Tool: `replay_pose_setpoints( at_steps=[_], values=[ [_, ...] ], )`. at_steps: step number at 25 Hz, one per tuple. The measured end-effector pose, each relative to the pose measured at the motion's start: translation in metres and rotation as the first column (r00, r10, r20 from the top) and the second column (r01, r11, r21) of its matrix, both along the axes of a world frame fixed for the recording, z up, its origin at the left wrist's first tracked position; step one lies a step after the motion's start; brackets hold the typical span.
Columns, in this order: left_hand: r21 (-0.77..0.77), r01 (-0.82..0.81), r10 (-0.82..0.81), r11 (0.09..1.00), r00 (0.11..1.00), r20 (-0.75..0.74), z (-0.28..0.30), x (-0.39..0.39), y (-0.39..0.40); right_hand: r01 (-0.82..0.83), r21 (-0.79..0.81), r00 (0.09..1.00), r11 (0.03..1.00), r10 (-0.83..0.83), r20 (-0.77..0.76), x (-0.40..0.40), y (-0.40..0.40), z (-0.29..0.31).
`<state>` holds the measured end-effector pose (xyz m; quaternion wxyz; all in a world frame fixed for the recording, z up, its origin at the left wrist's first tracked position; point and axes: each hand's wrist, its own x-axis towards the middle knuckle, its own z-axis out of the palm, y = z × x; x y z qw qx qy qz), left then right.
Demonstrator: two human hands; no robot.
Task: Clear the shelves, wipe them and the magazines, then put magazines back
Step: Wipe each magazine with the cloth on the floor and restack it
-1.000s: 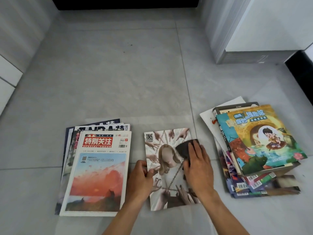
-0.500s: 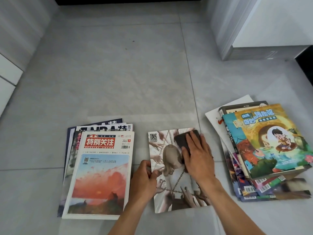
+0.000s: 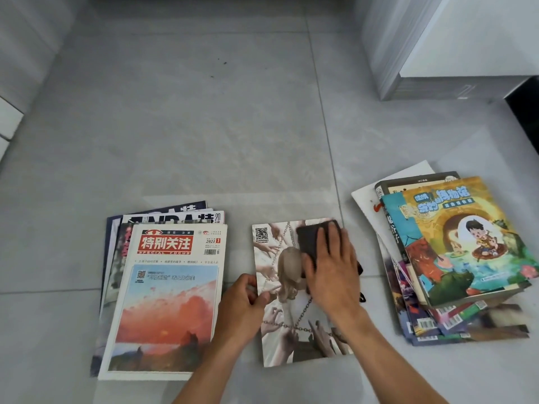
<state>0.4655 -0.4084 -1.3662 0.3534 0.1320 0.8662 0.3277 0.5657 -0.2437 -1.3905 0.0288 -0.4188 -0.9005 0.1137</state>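
Mid-floor, between two piles: magazine (image 3: 294, 290) under wipe. Our right hand (image 3: 332, 275) flat, fingers straight, pressing dark cloth (image 3: 313, 237) at cover's top right corner. Our left hand (image 3: 242, 307) pinching left edge. We judge: anchor firmly, stroke edge to edge, light pressure, no creasing.

Probably a home room: grey tiled floor (image 3: 204, 126), white cabinet (image 3: 466, 39), and magazine stacks (image 3: 163, 287) on the floor.

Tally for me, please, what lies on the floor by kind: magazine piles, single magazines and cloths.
Magazine piles: 2, left pile and right pile
Single magazines: 1, middle magazine
Cloths: 1, dark cloth under the right hand
Total: 4
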Motion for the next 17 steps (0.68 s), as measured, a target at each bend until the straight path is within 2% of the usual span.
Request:
replay_pose_setpoints(
  at_steps=[2,4,6,8,11,13,15,17],
  values=[
    [0.014,-0.012,0.012,1.0,1.0,0.006,-0.002,-0.001,0.001,-0.072,-0.011,0.997,0.997,0.071,-0.04,-0.038,-0.029,0.0],
    [0.023,-0.017,0.017,1.0,1.0,0.012,-0.002,-0.001,0.0,-0.281,-0.04,0.958,0.959,0.278,-0.066,-0.059,-0.043,0.0],
    [0.024,-0.005,0.005,1.0,1.0,0.012,-0.003,-0.002,-0.001,-0.457,-0.016,0.888,0.889,0.455,-0.064,-0.055,-0.024,-0.002],
    [0.028,0.002,-0.002,1.0,1.0,0.0,-0.002,-0.002,-0.001,-0.436,-0.038,0.899,0.899,0.435,-0.044,-0.03,0.007,-0.005],
    [0.017,0.016,-0.016,1.0,1.0,-0.027,-0.001,-0.004,0.001,-0.127,-0.035,0.989,0.991,0.124,-0.078,0.0,0.034,-0.003],
    [0.019,0.016,-0.015,1.0,0.999,-0.033,-0.002,-0.004,0.003,-0.047,0.013,0.996,0.999,0.048,-0.073,-0.018,0.017,-0.003],
    [0.037,0.013,-0.011,0.999,0.999,-0.034,-0.003,-0.004,0.003,-0.165,-0.01,0.983,0.986,0.164,-0.079,-0.054,-0.016,-0.004],
    [0.044,0.004,-0.003,0.999,1.0,-0.019,-0.003,-0.003,0.003,-0.369,-0.041,0.924,0.928,0.363,-0.12,-0.075,-0.037,-0.006]
  ],
)
